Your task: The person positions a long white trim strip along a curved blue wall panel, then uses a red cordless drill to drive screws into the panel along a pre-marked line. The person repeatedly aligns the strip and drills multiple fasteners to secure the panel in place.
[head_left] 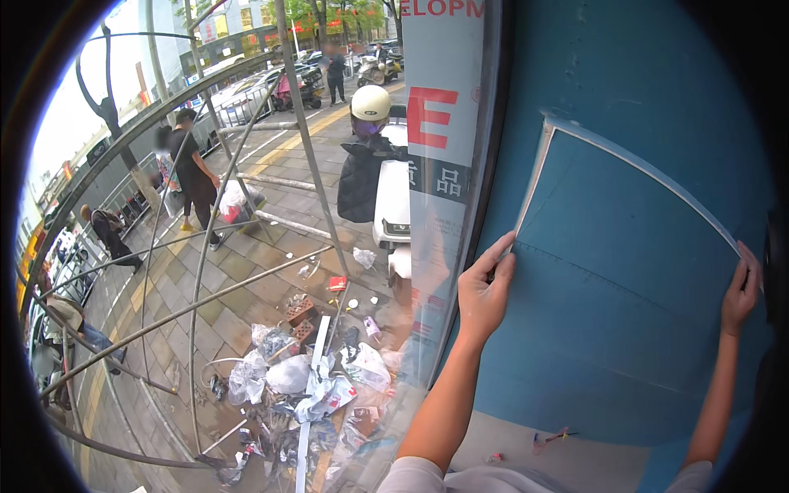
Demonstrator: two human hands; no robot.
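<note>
Against a blue board (608, 329), a thin silver-white frame (657, 171) shows its left side and its long top edge, which meet in a corner at the upper left. My left hand (485, 294) pinches the lower end of the left side between thumb and fingers. At the far right, my right hand (741, 294) has its fingers closed on the right end of the top edge. Both arms are raised and apart. A faint dotted line crosses the blue surface between the hands. Whether the frame touches the board, I cannot tell.
A glass pane with a dark upright edge (495, 140) stands left of the board. Beyond it are metal scaffold poles (308, 140), a heap of rubbish bags (288, 374), a white scooter (393, 201) and several people on paving. Small red items (496, 457) lie on the pale surface below.
</note>
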